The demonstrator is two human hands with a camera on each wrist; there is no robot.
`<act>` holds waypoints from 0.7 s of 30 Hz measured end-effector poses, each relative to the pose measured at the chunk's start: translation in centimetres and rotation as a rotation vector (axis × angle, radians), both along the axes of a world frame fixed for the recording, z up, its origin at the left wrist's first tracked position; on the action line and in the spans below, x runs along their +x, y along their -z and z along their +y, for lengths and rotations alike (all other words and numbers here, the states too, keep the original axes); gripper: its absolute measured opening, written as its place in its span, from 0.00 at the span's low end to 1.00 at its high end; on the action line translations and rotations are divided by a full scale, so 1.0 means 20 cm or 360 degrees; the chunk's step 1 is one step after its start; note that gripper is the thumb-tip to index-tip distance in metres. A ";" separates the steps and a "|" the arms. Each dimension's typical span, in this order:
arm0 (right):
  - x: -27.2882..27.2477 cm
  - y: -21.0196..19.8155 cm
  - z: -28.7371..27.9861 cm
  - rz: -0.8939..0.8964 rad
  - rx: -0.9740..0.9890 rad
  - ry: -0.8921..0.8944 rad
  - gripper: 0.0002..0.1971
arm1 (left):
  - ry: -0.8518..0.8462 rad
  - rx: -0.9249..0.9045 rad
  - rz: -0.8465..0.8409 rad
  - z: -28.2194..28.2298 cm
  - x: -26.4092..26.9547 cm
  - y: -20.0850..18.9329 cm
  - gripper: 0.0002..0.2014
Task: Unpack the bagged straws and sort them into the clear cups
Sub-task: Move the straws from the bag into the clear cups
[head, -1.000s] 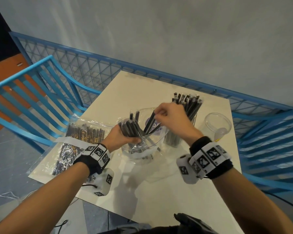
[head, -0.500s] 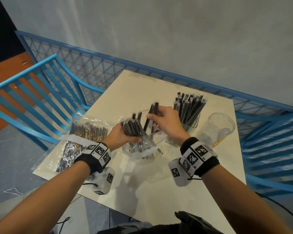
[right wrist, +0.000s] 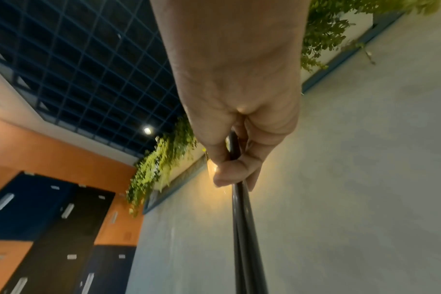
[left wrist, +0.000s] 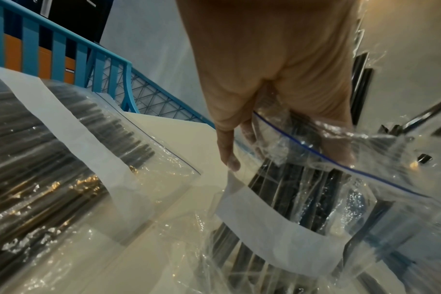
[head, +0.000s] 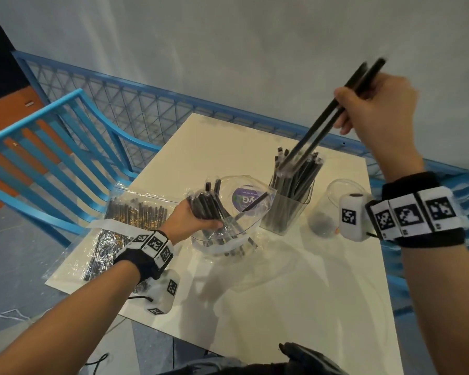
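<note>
Above the cream worktop (head: 282, 280) in the head view, the right hand (head: 377, 109) was raised high, its fingers (head: 344, 125) pinching two black straws (head: 322, 123) that slanted down toward the square clear cup (head: 287, 212), already packed with wrapped straws. Lower and to the left, the left hand (head: 190, 220) gripped a bundle of bagged straws (head: 206, 207) standing in an open zip bag (head: 238, 212). To the right of the full cup stood a round clear cup (head: 325, 209); whether it held anything could not be told. A second bag of straws (head: 119, 234) lay flat on the worktop's left part, overhanging its edge. A blue railing (head: 152, 115) ran along the far edge, and bare worktop lay nearer the person.

From the left wrist, the left hand (left wrist: 277, 79) curled its fingers (left wrist: 229, 151) round the crinkled zip bag (left wrist: 327, 179), dark straws showing through the plastic. The second bag (left wrist: 50, 169) lay just beside it on the left.

From the right wrist, the right hand (right wrist: 239, 119) held the two straws (right wrist: 242, 228) between thumb and fingers (right wrist: 229, 175), with only wall and ceiling beyond them.
</note>
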State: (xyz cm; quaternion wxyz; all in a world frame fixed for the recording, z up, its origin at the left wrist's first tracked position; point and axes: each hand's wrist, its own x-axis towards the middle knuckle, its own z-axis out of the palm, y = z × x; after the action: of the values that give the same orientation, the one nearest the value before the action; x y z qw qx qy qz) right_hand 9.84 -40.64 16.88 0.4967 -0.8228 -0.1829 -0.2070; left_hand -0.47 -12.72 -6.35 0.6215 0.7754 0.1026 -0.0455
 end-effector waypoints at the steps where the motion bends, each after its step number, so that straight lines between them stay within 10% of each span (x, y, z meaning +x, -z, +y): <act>1: 0.01 0.05 0.00 0.0046 -0.0084 0.0029 0.08 | -0.0002 -0.0004 0.0009 0.00 0.00 0.00 0.38; 12: 0.05 0.77 0.07 0.0768 -0.0476 0.0043 0.13 | -0.0048 0.0017 0.0036 -0.01 0.00 0.00 0.32; 21: 0.02 0.55 0.01 0.0757 -0.0659 0.0136 0.13 | -0.0035 0.0003 0.0007 -0.02 0.00 -0.02 0.29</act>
State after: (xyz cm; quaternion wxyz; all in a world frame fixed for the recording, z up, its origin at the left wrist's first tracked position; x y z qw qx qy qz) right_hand 10.18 -40.39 5.86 0.3382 -0.9387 -0.0652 0.0123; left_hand -0.54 -13.19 -5.98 0.6211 0.7746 0.1126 -0.0402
